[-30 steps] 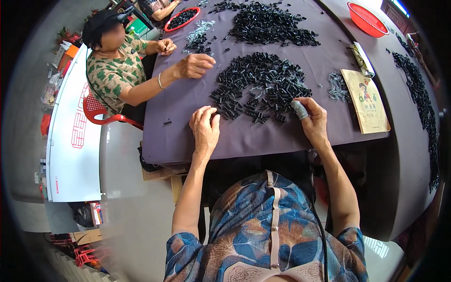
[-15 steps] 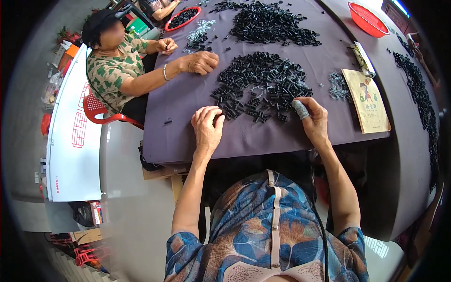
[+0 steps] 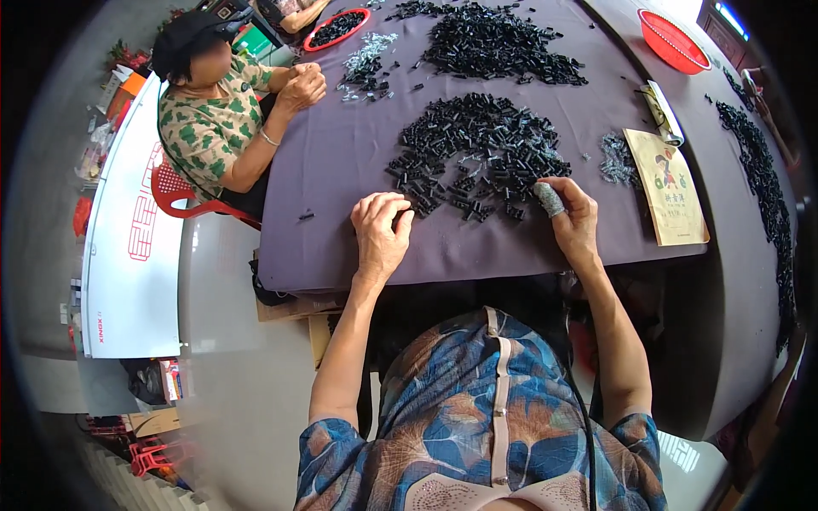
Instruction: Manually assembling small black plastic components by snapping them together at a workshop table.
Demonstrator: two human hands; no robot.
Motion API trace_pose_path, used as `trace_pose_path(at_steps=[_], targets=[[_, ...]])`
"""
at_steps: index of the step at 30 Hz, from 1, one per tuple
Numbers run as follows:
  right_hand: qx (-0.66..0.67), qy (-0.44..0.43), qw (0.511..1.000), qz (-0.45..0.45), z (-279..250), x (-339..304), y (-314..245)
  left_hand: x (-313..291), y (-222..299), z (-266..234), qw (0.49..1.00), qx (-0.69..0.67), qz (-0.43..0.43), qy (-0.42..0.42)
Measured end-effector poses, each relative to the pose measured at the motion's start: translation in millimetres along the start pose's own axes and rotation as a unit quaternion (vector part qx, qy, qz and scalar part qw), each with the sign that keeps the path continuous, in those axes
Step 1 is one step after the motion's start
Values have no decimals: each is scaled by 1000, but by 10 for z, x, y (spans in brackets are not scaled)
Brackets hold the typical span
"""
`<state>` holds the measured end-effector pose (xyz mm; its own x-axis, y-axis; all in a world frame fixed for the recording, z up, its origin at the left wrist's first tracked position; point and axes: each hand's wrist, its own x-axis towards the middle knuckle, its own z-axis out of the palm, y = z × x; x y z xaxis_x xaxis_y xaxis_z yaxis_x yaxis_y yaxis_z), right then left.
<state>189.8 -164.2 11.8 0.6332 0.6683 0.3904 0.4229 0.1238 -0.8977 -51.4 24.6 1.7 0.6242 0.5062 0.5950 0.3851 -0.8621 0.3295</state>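
A broad pile of small black tube-like pieces (image 3: 477,140) lies on the grey-purple cloth, with thin light-grey bits mixed through it. At its near left edge is my left hand (image 3: 380,234), fingers curled and closed toward the thumb; their tips are hidden, so what they hold cannot be made out. My right hand (image 3: 576,220) rests at the near right edge of the pile, its fingers bent in a pinch. A grey wrapping (image 3: 549,199) covers its thumb. Whatever lies between those fingertips is too small to tell.
A co-worker (image 3: 213,119) sits at the left, hands together. Another black pile (image 3: 503,47) and a red basin of pieces (image 3: 336,30) lie farther back. Right of my pile are grey bits (image 3: 615,160), a tan booklet (image 3: 667,187) and a red basket (image 3: 673,41).
The co-worker's reaching hand has drawn back from beside my pile to meet the other hand. My own hands have stayed almost in place at the pile's near edge.
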Motion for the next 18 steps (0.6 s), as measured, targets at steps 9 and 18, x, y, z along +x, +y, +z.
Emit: trace_pose_path(at_steps=[9, 18], targets=[[8, 2, 1000, -2, 11, -1, -4, 40, 56, -34, 999, -32, -13, -8], [-23, -10, 1000, -8, -9, -4, -37, -2, 2, 0, 999, -13, -33, -1]])
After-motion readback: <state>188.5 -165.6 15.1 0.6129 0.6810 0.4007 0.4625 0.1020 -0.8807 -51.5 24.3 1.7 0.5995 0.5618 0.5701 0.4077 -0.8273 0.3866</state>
